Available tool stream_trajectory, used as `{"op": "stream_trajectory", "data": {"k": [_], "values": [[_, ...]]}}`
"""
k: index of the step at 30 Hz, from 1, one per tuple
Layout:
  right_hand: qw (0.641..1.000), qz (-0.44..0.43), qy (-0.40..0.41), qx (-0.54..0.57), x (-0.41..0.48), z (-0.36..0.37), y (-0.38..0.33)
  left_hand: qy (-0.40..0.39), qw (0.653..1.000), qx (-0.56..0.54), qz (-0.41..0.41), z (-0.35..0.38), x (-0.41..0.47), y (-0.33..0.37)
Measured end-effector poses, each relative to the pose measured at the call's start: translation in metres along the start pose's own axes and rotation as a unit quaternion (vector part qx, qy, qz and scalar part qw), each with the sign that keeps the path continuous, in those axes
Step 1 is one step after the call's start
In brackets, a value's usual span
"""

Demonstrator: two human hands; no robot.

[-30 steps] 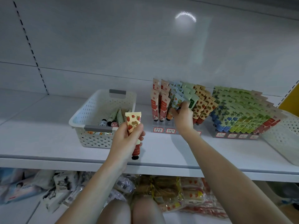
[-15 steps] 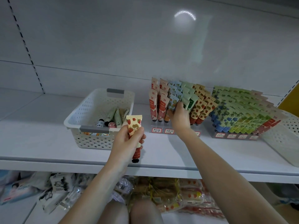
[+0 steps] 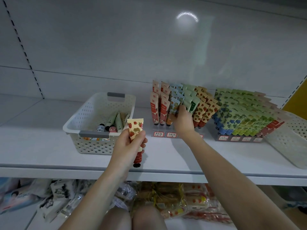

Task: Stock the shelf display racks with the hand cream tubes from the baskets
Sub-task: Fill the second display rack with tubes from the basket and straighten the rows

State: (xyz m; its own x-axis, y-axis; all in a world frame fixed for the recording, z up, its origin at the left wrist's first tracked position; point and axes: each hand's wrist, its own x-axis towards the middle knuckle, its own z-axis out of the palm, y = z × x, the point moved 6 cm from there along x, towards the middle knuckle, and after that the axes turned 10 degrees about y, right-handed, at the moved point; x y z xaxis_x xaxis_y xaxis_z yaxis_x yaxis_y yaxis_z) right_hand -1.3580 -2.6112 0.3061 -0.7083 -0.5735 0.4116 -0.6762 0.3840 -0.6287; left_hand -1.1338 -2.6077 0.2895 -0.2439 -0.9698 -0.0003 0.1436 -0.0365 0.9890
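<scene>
- On the white metal shelf [image 3: 49, 146], at the left clear plastic display rack with red-bordered price labels [image 3: 164, 134]: step in hand looks like seating a tube in a middle row, with another tube held ready.
- Right hand [image 3: 182, 120]: reached into the rack between the blue floral-print tubes [image 3: 175, 103] and the green tubes [image 3: 191, 103], back of hand to the camera. Fingers are curled in among the tubes and mostly hidden, so cannot tell whether they pinch one or only part the row.
- Left hand [image 3: 127, 146]: closed round the cream strawberry-print hand cream tube with a dark cap [image 3: 135, 130], held upright, cap down, above the shelf's front edge, just in front of the basket.
- White perforated plastic basket with grey handles [image 3: 86, 117]: left of the rack, with several loose tubes [image 3: 116, 122] lying inside, so stocking is not finished.
- Second rack of green and blue printed tubes [image 3: 239, 117] looks full. A second pale perforated basket [image 3: 292, 138] stands at the far right.
- Next move, my judgement: the strawberry tube belongs with the strawberry-print rows [image 3: 204, 110] at the rack's right end. That calls for clearing the right hand first, then lowering the tube cap-first into a free slot without tipping its neighbours.
</scene>
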Motion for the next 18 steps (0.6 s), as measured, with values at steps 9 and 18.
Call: {"op": "stream_trajectory", "data": {"k": [9,18], "values": [[1.0,0.012,0.016,0.004,-0.005,-0.009,0.005,-0.003,0.999,-0.049,-0.006,0.002,-0.002,0.008],[0.959,-0.03,-0.044,0.277,-0.064,-0.068,-0.038,-0.023,0.983,-0.182,-0.031,0.004,-0.006,0.041]]}}
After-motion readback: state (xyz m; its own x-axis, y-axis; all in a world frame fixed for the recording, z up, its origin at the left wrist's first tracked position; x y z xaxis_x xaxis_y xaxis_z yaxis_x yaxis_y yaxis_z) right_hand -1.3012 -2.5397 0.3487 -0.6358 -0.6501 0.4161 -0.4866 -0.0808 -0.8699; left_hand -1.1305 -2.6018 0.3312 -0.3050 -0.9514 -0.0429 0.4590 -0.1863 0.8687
